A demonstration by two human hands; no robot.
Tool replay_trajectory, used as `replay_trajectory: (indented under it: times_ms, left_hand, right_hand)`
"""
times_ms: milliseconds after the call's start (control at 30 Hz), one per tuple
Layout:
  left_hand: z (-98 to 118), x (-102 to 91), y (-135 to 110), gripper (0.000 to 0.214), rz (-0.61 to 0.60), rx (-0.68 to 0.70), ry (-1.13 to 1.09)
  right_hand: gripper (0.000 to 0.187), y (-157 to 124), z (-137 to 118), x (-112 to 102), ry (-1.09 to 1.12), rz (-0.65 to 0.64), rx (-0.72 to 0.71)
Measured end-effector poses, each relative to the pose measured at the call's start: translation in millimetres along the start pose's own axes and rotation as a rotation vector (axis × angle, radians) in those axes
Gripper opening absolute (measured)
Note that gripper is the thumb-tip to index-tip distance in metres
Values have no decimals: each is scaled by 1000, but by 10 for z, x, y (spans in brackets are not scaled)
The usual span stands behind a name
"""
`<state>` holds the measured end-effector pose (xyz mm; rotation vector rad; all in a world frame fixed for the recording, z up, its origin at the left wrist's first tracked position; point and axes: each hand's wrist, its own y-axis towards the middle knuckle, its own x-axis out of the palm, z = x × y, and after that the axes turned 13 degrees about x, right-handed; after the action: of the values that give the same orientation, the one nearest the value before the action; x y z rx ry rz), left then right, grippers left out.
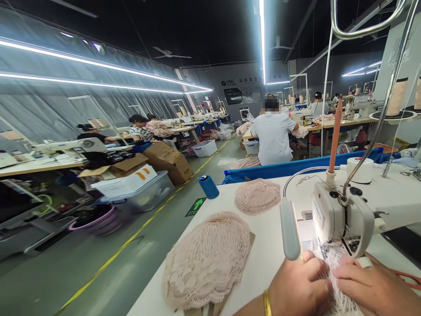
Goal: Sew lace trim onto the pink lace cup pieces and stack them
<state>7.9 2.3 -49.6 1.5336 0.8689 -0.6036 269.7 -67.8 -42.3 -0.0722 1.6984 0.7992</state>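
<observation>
My left hand (301,283) and my right hand (371,285) rest on a pale pink lace piece (338,281) that lies under the needle of a white sewing machine (342,215). The left fingers are curled and press the lace down; a ring and a gold bangle show on that hand. Flattened fingers of the right hand hold the lace from the other side. Left of my hands lies a large stack of pink lace pieces (207,261), with a smaller stack (257,196) beyond it.
A blue thread spool (208,186) stands at the white table's (263,245) far left corner. A grey lamp head (289,228) hangs beside the machine. A person in a white shirt (272,136) sits ahead; other workers, boxes and tubs line the aisle (138,245) on the left.
</observation>
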Motion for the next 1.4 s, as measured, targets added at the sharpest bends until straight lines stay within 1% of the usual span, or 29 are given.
replay_trajectory:
  times_ms: [67, 133, 200, 267, 333, 400, 467, 533, 600, 700, 800, 900, 967, 1067, 1133, 1233, 1300, 1400]
  left_hand:
    - [5, 45, -44, 15, -32, 48, -17]
    - [9, 72, -82, 15, -58, 43, -26]
    - [12, 79, -103, 14, -55, 30, -28]
    - [15, 72, -109, 13, -35, 23, -33]
    - [15, 65, -109, 12, -26, 16, -43]
    - [10, 66, -110, 11, -24, 14, -52]
    - [2, 74, -114, 10, -36, 14, -56]
    - [-10, 81, -112, 10, -44, 4, -49]
    - [-22, 72, -98, 11, -38, -19, -44]
    - [-42, 18, -53, 14, -29, -66, -78]
    - [-59, -57, -1, 15, -90, -139, -114]
    - [-66, -91, 26, 17, -151, -199, -86]
    - [-60, -66, 10, 14, -139, -177, -61]
    - [-37, 28, -66, 7, -87, -38, -55]
    - [-18, 88, -125, 12, -90, 30, -51]
    - [5, 118, -173, 14, -117, 45, -36]
    - [14, 101, -168, 13, -109, 44, -31]
    - [16, 63, -129, 11, -85, 43, -38]
  right_hand:
    - [38, 0, -26, -13, -38, -62, -39]
    - [35, -16, -52, 10, -77, -115, -55]
    - [39, -48, -77, 66, -93, -111, -20]
    - [44, -81, -99, 122, -88, -72, 29]
    - [43, -90, -107, 141, -78, -56, 34]
    - [38, -69, -93, 107, -76, -71, 19]
    - [32, -30, -59, 49, -71, -116, -13]
    - [31, 1, -19, 10, -52, -140, -27]
    - [35, 7, 16, 20, -41, -116, -16]
    - [43, -19, 52, 98, -72, -68, 36]
    - [47, -34, 77, 152, -108, -56, 80]
    - [51, -13, 78, 127, -120, -16, 74]
    - [56, 3, 44, 86, -115, 7, 36]
    - [56, -5, -40, 45, -52, 29, 4]
    - [52, -30, -82, 49, 7, 32, 9]
    - [43, -70, -91, 86, 57, 0, 16]
    - [38, -87, -79, 113, 63, -19, 37]
    - [36, -90, -65, 127, 59, -6, 53]
